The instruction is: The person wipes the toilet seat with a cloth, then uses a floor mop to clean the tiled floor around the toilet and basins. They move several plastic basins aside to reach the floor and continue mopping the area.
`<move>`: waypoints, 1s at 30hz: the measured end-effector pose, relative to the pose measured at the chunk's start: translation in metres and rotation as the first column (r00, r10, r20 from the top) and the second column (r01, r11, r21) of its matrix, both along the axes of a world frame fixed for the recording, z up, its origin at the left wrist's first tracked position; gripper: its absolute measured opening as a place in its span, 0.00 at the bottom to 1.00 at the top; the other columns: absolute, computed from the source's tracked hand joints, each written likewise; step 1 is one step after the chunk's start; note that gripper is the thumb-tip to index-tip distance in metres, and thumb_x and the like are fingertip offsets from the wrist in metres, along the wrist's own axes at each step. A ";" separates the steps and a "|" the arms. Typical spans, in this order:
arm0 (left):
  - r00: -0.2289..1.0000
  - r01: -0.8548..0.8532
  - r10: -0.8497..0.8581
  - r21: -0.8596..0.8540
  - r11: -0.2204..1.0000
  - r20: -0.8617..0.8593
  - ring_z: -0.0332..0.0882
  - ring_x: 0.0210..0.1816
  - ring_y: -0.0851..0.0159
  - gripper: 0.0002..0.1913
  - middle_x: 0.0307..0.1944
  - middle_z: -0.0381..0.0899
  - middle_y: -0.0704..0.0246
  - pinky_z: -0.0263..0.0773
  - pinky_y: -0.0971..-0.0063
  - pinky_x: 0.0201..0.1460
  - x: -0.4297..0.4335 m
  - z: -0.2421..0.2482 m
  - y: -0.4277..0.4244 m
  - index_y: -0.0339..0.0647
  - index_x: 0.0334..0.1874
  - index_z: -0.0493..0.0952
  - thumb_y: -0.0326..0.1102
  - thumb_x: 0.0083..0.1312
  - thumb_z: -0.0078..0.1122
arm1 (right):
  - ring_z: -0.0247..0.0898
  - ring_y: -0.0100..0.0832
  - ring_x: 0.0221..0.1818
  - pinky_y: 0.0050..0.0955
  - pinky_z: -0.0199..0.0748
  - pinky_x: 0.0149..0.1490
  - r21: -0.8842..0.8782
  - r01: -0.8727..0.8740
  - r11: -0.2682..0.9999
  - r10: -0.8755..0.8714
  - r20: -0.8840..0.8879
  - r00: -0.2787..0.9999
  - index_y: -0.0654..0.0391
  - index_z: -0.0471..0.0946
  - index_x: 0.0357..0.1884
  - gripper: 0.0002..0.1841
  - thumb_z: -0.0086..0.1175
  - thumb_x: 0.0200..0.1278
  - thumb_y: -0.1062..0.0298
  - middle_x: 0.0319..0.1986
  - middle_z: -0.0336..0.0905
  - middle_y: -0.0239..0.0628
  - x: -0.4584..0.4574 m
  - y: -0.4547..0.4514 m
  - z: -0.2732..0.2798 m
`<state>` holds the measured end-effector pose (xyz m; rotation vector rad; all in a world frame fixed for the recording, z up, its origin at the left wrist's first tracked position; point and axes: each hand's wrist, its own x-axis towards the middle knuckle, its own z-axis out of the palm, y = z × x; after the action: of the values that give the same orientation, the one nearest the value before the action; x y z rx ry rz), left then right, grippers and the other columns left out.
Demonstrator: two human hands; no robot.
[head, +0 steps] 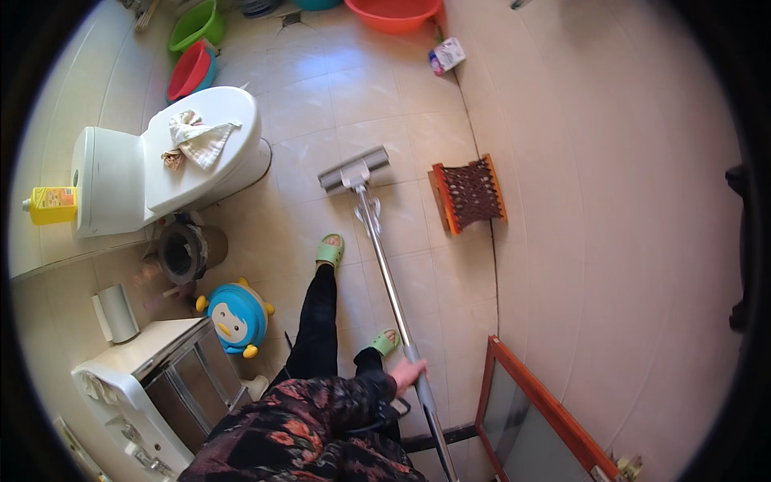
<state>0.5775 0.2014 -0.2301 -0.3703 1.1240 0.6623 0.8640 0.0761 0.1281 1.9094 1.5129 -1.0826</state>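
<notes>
My left hand reaches across in a dark floral sleeve and is closed around the grey grip of a flat-head mop's metal pole. The pole slants up from the bottom edge to the grey mop head, which rests on the tiled floor right of the toilet. White looped parts hang beside the pole near the head. My right hand is out of view; the pole's upper end leaves the picture at the bottom. My green slippers stand left of the pole.
A white toilet with cloths on its lid, a waste bin, a penguin-faced stool and a washbasin line the left. A folding stool stands by the right wall. A red basin lies ahead; a wood-framed door is lower right.
</notes>
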 end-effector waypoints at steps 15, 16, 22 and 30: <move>0.819 0.538 -0.515 0.026 0.843 -0.253 0.73 0.19 0.67 0.21 0.17 0.72 0.67 0.70 0.71 0.21 0.169 0.005 -0.114 0.31 0.23 0.74 0.46 0.61 0.52 | 0.74 0.45 0.36 0.39 0.69 0.41 -0.287 0.442 0.850 -0.345 0.331 0.878 0.68 0.75 0.41 0.28 0.58 0.50 0.48 0.31 0.78 0.53 0.161 -0.179 0.046; 0.800 0.542 -0.508 0.022 0.840 -0.318 0.72 0.19 0.67 0.21 0.16 0.72 0.67 0.70 0.70 0.21 0.159 -0.003 -0.106 0.31 0.22 0.74 0.47 0.60 0.51 | 0.74 0.45 0.34 0.39 0.69 0.40 -0.173 0.305 0.936 -0.262 0.234 0.936 0.68 0.75 0.41 0.28 0.58 0.51 0.49 0.30 0.78 0.52 0.146 -0.176 0.020; 0.663 0.520 -0.375 0.038 0.854 -0.648 0.78 0.22 0.56 0.19 0.17 0.75 0.55 0.69 0.62 0.24 0.044 -0.073 0.012 0.32 0.24 0.75 0.47 0.57 0.51 | 0.72 0.35 0.27 0.36 0.70 0.35 -0.188 0.402 0.896 -0.401 0.043 0.915 0.64 0.74 0.36 0.19 0.62 0.49 0.59 0.24 0.77 0.49 0.022 -0.033 -0.053; 0.723 0.094 0.028 0.138 0.986 -0.690 0.72 0.17 0.61 0.20 0.14 0.69 0.63 0.72 0.64 0.19 -0.116 -0.104 0.157 0.32 0.22 0.68 0.46 0.62 0.48 | 0.70 0.32 0.25 0.35 0.70 0.32 -0.201 0.423 0.884 -0.468 -0.334 0.818 0.63 0.70 0.33 0.15 0.61 0.49 0.64 0.23 0.75 0.46 -0.117 0.078 -0.134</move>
<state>0.4619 0.3586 -0.3345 0.0674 1.7742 0.8902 0.7473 0.1544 -0.0061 2.1164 1.1554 -1.7934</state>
